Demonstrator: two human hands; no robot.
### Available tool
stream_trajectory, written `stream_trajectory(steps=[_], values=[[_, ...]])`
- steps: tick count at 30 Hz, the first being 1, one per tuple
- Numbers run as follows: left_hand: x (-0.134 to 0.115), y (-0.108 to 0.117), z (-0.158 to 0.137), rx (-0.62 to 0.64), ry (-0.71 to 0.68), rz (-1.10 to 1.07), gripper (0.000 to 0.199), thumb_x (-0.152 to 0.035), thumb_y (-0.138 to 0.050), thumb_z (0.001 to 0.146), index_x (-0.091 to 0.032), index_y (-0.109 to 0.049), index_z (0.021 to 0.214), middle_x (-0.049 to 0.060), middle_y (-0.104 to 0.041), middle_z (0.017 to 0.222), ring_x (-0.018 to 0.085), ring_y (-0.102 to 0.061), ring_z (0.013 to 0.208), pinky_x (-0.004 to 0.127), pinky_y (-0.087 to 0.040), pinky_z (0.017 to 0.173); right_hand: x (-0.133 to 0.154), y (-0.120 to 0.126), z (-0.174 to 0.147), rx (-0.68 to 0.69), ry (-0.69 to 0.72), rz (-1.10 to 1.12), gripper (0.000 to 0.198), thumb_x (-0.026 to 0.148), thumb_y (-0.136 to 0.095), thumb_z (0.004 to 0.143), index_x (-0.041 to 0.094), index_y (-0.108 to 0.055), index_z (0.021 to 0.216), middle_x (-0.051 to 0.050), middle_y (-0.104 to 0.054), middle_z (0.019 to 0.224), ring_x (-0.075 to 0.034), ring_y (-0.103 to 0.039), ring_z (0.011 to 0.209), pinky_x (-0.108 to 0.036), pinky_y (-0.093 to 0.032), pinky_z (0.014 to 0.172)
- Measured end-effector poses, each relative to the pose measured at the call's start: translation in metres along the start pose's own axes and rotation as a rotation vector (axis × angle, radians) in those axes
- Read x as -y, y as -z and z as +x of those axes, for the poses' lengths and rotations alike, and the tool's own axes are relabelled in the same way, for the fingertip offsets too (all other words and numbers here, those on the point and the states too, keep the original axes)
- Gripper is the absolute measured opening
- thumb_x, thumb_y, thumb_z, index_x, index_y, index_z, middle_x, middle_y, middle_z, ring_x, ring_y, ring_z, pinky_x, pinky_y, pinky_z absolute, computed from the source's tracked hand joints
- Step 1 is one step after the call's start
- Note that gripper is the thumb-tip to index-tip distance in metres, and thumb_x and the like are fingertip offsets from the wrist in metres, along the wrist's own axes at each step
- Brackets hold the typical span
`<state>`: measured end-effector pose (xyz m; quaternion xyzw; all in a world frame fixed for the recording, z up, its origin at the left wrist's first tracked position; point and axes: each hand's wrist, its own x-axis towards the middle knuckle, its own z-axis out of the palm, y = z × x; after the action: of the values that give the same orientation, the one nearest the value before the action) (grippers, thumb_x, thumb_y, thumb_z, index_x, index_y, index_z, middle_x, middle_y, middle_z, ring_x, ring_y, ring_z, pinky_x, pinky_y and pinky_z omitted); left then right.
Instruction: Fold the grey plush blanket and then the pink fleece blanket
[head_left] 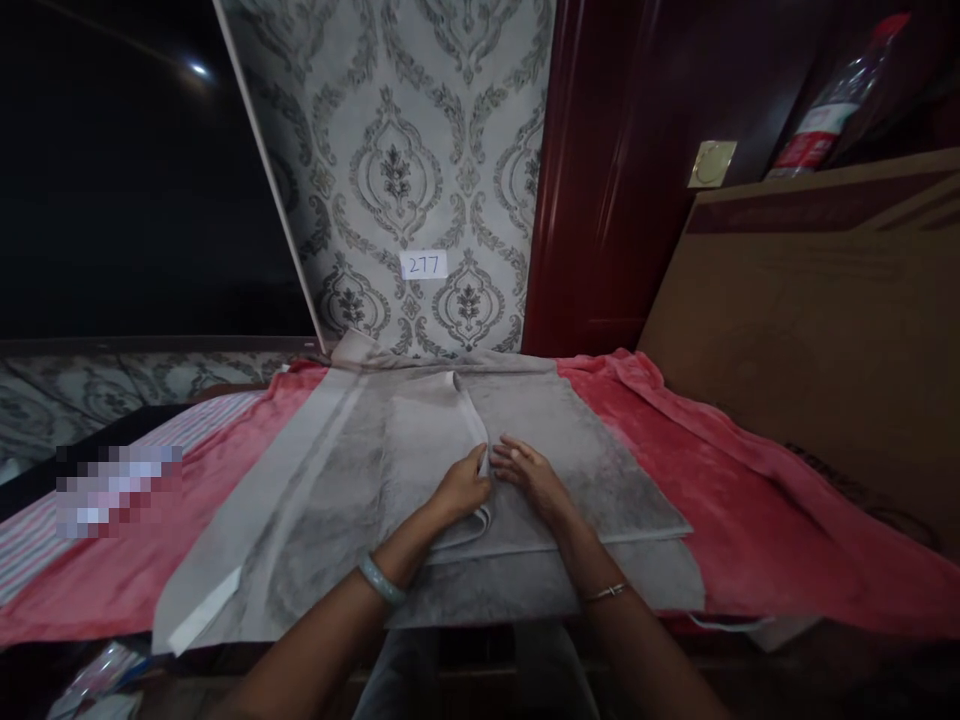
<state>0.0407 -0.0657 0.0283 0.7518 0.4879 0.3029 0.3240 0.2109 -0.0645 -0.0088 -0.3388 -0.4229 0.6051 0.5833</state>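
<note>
A grey plush cloth (pixel 337 490) is spread over a red plush blanket (pixel 645 450), with part of it folded in layers near the middle. My left hand (pixel 463 488) is closed on the raised edge of the folded layer, which stands up and curls over at its near end. My right hand (pixel 531 478) is just right of that edge, fingers extended and apart, its fingertips close to the fold. Whether they touch it I cannot tell. A pale strip (pixel 205 610) shows at the cloth's front left corner.
A large dark screen (pixel 142 180) stands at the back left. On the right is a big cardboard box (pixel 810 330) with a plastic bottle (pixel 817 130) on top. Striped fabric (pixel 225 410) lies at the left. A paper marked 277 (pixel 424 264) is on the patterned wall.
</note>
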Motion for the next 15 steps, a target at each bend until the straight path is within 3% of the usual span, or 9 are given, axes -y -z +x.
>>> stream_trajectory(steps=[6,11,13,15], values=[[-0.011,-0.001,-0.011,-0.121,-0.066,-0.023,0.070,-0.013,-0.053,0.077,-0.013,-0.048,0.146,-0.002,-0.059,0.076,0.014,-0.053,0.069,0.027,-0.046,0.072,0.010,-0.013,-0.014,0.051,-0.116,-0.078,0.064,0.058,-0.068,0.081,0.021,-0.057,0.132,-0.008,-0.070,0.104,-0.019,-0.069,0.081,-0.035,-0.055,0.075],[-0.008,-0.003,-0.015,0.052,-0.020,-0.154,0.077,-0.021,-0.062,0.077,-0.012,-0.041,0.151,-0.003,-0.059,0.072,0.013,-0.055,0.064,0.025,-0.045,0.064,0.015,-0.022,-0.030,0.135,-0.278,-0.066,0.068,0.069,-0.056,0.085,0.022,-0.054,0.134,-0.006,-0.072,0.096,-0.021,-0.070,0.078,-0.034,-0.054,0.069],[-0.002,0.009,-0.011,0.162,0.027,-0.262,0.075,-0.033,-0.060,0.084,-0.011,-0.038,0.152,-0.001,-0.062,0.075,0.014,-0.058,0.058,0.026,-0.046,0.057,0.014,-0.025,-0.031,0.161,-0.249,-0.080,0.068,0.069,-0.060,0.081,0.020,-0.059,0.128,-0.008,-0.074,0.098,-0.023,-0.071,0.085,-0.035,-0.055,0.075],[0.006,0.031,-0.002,0.146,0.044,-0.202,0.062,-0.037,-0.049,0.091,-0.012,-0.047,0.147,0.002,-0.066,0.077,0.014,-0.061,0.055,0.027,-0.049,0.054,0.011,-0.027,-0.029,0.155,-0.181,-0.110,0.069,0.064,-0.068,0.076,0.019,-0.060,0.127,-0.009,-0.074,0.108,-0.026,-0.070,0.098,-0.039,-0.054,0.084]])
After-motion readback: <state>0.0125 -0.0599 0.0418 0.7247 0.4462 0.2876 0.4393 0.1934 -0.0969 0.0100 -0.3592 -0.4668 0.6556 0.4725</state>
